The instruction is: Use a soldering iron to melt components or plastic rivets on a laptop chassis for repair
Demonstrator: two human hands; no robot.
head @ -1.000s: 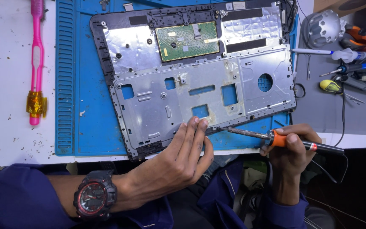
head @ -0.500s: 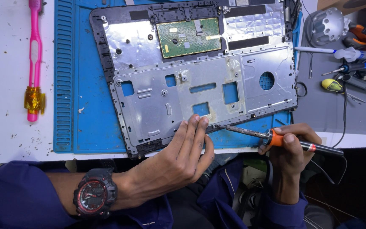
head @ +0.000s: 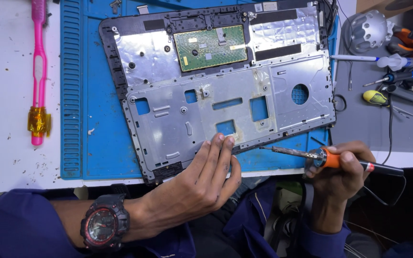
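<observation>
Nearest the surface's front edge, the right hand [head: 342, 169] wraps its grip around a soldering iron [head: 333, 158] lying crosswise, tip pointing left; the left hand's [head: 201, 184] spread fingertips press the laptop cover [head: 225, 88], blue mat [head: 96, 119] beyond.

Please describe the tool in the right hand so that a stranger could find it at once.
Start at the blue mat under the opened laptop shell. Off its near right corner, the right hand grips a soldering iron. Unlike the screwdrivers further right, it has an orange collar.

Small white label [head: 269, 6] — casing's top edge.
</observation>
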